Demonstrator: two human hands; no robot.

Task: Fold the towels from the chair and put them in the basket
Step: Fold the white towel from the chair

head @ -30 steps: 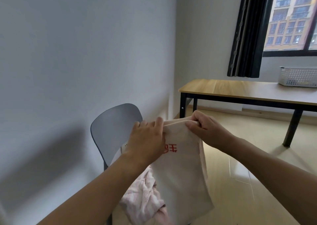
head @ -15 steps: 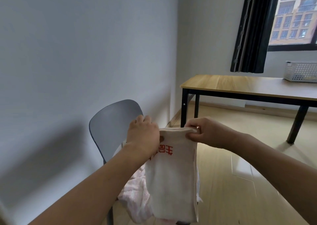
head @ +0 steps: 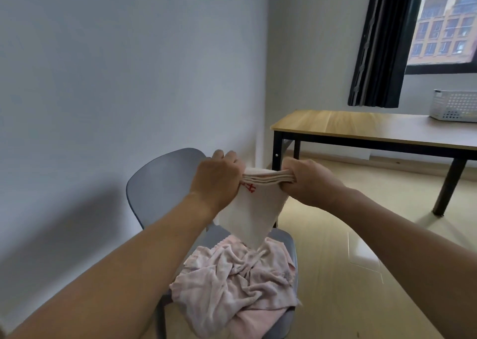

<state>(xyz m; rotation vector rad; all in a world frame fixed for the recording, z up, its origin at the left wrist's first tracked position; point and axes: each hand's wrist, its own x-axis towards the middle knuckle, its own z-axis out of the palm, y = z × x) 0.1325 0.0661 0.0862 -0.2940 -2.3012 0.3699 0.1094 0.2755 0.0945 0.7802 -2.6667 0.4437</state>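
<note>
Head view: both hands hold a cream towel [head: 254,209] with red lettering in the air above the chair [head: 157,183]. The left hand [head: 218,180] and right hand [head: 307,181] each have fingers curled tight round one end of its stacked top edge, several layers showing between them, so this towel looks nearly folded. A crumpled pink towel pile [head: 237,282] lies unfolded on the chair's seat. Well right of the chair, the white basket [head: 454,105] sits on the table [head: 361,127]; whether it holds any towels cannot be told.
</note>
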